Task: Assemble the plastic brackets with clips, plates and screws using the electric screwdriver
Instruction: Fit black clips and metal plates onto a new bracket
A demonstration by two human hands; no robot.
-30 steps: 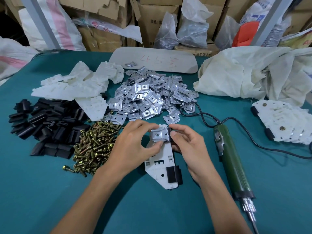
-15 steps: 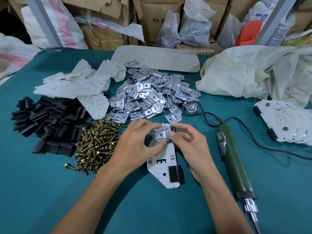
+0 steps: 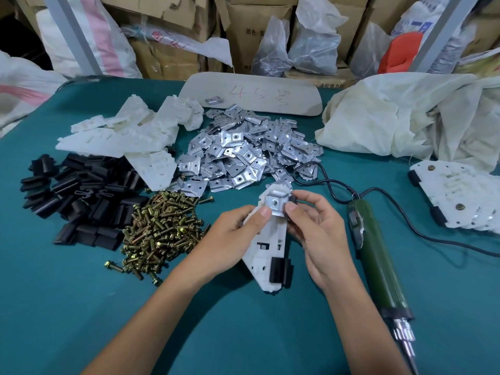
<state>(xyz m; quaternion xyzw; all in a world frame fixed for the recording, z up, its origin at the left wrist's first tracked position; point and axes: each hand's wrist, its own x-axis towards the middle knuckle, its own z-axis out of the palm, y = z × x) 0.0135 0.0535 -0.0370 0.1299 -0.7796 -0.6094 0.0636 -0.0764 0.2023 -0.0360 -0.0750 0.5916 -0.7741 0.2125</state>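
The left hand [image 3: 230, 239] grips the white bracket [image 3: 266, 247] while the right hand [image 3: 316, 231] pinches the metal plate [image 3: 275, 205] atop it, screws [image 3: 159, 228] heaped at nine o'clock.

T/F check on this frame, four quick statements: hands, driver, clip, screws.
1. The left hand and right hand hold a white bracket, thumbs on a metal plate at its far end. True.
2. The electric screwdriver is in the right hand. False: it lies on the table, right of that hand, untouched.
3. A black clip sits on the bracket's near end. True.
4. The screw pile lies right of the screwdriver. False: it lies left of the left hand, beside the loose black clips.
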